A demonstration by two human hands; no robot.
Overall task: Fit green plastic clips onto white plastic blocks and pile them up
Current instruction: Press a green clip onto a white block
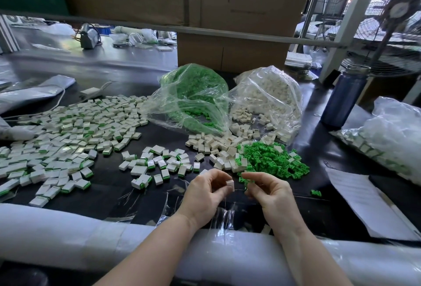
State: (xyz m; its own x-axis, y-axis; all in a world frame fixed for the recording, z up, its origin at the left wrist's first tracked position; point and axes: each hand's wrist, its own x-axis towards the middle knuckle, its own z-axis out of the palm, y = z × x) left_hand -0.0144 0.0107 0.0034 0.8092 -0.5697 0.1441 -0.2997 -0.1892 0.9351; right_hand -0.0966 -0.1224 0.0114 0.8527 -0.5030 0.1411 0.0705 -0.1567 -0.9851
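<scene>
My left hand (206,192) pinches one white plastic block (230,185) between thumb and fingers above the black table (109,196). My right hand (266,191) is close beside it with fingers curled round a green clip (245,181), mostly hidden by the fingers. A loose heap of green clips (273,160) lies just beyond my right hand. Bare white blocks (218,146) are heaped left of that. Finished blocks with green clips (159,164) lie scattered ahead of my left hand, and a wide spread of them (68,139) covers the left of the table.
Two open clear bags stand behind the heaps: one of green clips (193,96), one of white blocks (271,96). A blue bottle (344,96) stands right. A bag of finished parts (391,135), paper sheets (362,203), cardboard boxes (230,50) and a fan (396,23) surround the area. White foam padding (68,235) lines the near edge.
</scene>
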